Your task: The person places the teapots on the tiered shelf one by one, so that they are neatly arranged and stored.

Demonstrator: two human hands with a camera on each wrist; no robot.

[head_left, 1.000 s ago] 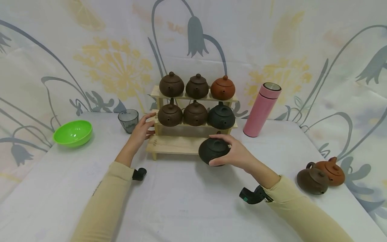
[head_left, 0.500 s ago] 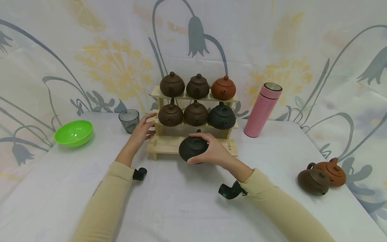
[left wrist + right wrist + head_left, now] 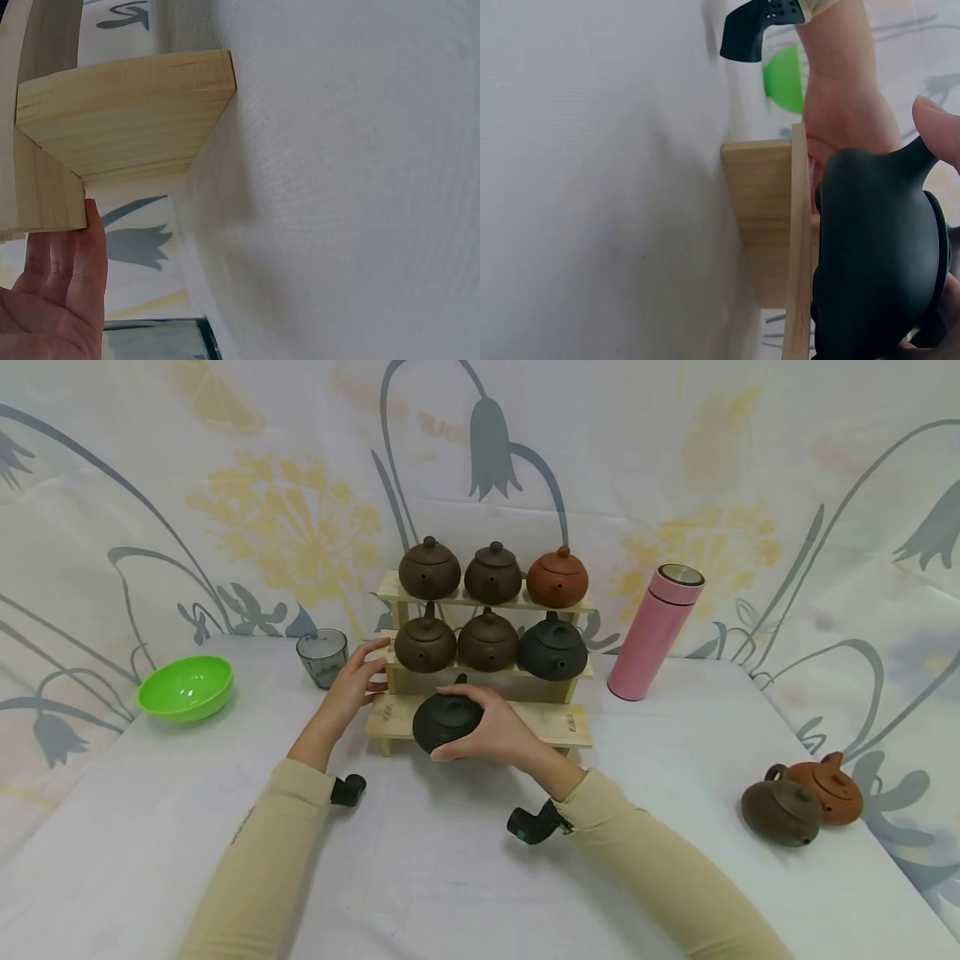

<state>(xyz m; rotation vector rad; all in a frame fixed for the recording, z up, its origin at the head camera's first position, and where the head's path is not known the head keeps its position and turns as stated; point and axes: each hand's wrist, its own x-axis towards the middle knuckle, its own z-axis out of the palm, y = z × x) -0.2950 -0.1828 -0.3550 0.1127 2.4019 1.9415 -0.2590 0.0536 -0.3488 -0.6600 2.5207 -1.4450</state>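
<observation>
My right hand (image 3: 498, 731) grips a black teapot (image 3: 444, 723), thumb on the near side and fingers over the lid side. The teapot overlaps the bottom tier of a three-tier wooden stand (image 3: 536, 720), left of its middle. In the right wrist view, the teapot's dark body (image 3: 877, 247) is close over the board's face. My left hand (image 3: 351, 685) touches the left end of the stand around the middle tier. Its fingers (image 3: 91, 259) look straight against the wood in the left wrist view. Behind, brown teapots (image 3: 486, 642), a black one (image 3: 553, 649) and an orange one (image 3: 557, 579) fill the upper tiers.
A grey glass cup (image 3: 322, 658) stands just left of my left hand, with a green bowl (image 3: 186, 688) farther left. Right of the stand is a pink thermos (image 3: 654, 635). A brown teapot (image 3: 780, 812) and an orange teapot (image 3: 830, 787) sit at the table's right edge.
My right hand has carried the black teapot leftward, from the right end of the bottom tier to left of its middle. My left hand has stayed at the stand.
</observation>
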